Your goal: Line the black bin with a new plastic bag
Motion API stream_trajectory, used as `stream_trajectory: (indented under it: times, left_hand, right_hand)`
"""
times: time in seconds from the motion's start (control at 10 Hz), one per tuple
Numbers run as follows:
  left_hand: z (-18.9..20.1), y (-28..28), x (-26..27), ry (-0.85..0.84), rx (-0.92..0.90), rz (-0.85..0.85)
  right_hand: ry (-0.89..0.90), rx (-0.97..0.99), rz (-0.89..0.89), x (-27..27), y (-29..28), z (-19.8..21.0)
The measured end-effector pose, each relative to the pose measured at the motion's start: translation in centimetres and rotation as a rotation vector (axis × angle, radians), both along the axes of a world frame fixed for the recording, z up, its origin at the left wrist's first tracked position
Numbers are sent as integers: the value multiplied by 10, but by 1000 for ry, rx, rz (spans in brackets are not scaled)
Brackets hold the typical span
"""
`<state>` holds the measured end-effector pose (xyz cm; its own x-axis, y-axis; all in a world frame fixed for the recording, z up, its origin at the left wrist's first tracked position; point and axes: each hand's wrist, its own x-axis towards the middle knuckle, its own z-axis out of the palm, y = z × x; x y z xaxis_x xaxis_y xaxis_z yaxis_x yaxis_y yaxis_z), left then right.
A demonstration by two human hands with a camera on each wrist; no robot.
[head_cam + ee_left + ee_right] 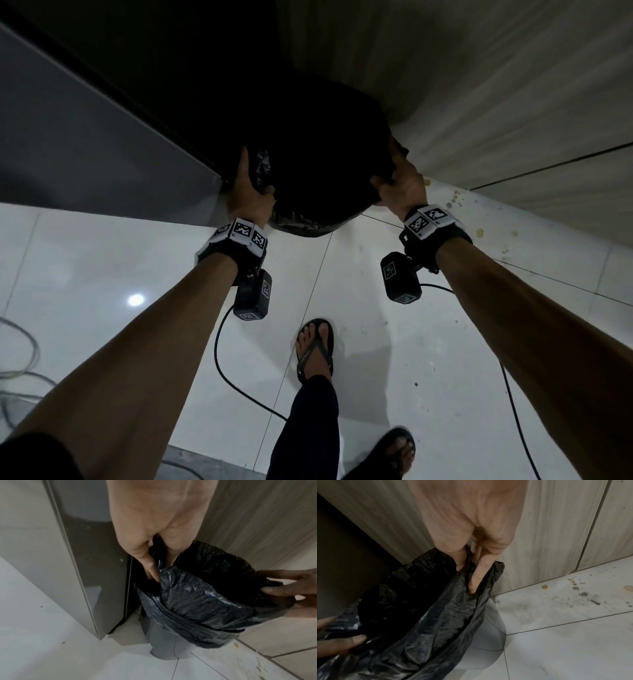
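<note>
2 hands are working the bag mouth over the rim. From the head view, my left hand [251,197] is pinching the plastic bag [322,164] at the left side of the black bin [301,224], and my right hand [400,186] is gripping the bag edge on the right; the bin is standing in the corner, between the grey cabinet [85,137] and the tiled wall [479,85], on the white floor [376,325].

Looking along the left wrist, my fingers [150,569] are curling around the bag's folded edge, and the bag's front edge is already hanging over the bin wall [163,642].

Looking along the right wrist, my fingers [476,577] are tucking into a fold of the bag beside the wall, pinching it.

I judge that I am stretching the cuff over the rim. Next, both hands need to be pulling down evenly, gently, since thin plastic may tear.
</note>
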<state>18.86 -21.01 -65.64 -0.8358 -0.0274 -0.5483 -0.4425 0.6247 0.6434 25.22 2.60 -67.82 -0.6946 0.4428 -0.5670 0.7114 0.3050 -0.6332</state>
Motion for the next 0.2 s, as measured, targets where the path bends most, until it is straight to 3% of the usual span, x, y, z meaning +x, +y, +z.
stream_trajectory:
  times: [0.2]
  left_hand:
    - [23, 4, 17, -15, 39, -8]
  right_hand:
    - [64, 78, 127, 17, -1, 17]
